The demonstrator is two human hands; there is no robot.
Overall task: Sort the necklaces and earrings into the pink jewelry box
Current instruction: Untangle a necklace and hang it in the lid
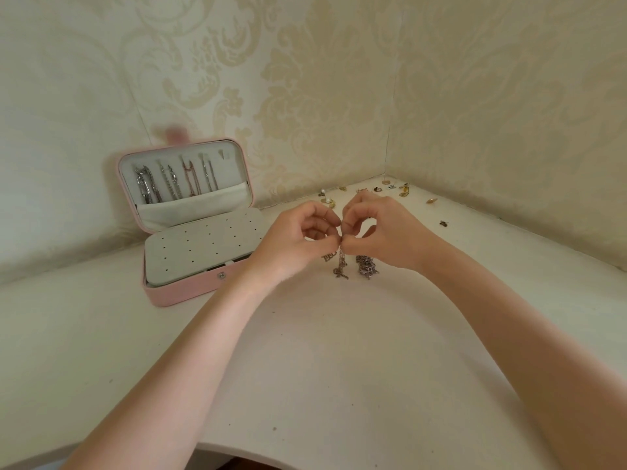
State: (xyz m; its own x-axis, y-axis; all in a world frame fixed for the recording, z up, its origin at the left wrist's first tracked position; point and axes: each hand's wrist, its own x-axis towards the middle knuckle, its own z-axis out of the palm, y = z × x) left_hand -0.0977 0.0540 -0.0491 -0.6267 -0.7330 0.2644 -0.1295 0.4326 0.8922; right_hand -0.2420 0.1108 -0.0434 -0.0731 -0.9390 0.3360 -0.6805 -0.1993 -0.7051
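Left hand: we see our left hand (pixel 298 237) raised over the white table (pixel 339 351), fingers curled, thumb and forefinger pinching the top of a thin chain necklace (pixel 341 262).
Right hand: our right hand (pixel 383 228) meets the left fingertip to fingertip and pinches the same chain at the same spot, the other fingers curled above.
Held necklace: one fine chain hangs straight down from the pinch, with small charms at its lower end that reach the table or hang just above it; we cannot tell which.
Loose necklaces: we count one heap of darker chain (pixel 367 266) on the table just right of the hanging chain, under our right hand, and one lettered pendant (pixel 328 256) showing beside our left palm; whether that pendant belongs to the held chain we cannot tell.
Pink jewelry box (pixel 190 290): one box, open, on the table to the left of our hands, its lid leaning back against the wall.
Lid: we count about five necklaces (pixel 174 179) hanging side by side, their lower ends tucked into one white pocket.
Base: one grey panel (pixel 200 249) with rows of small holes, none filled.
Earrings (pixel 373 193): about a dozen small pieces scattered in the far corner of the table beyond our hands; the exact count is too fine to read.
Walls: two, in cream patterned wallpaper (pixel 339 79), meeting at that corner.
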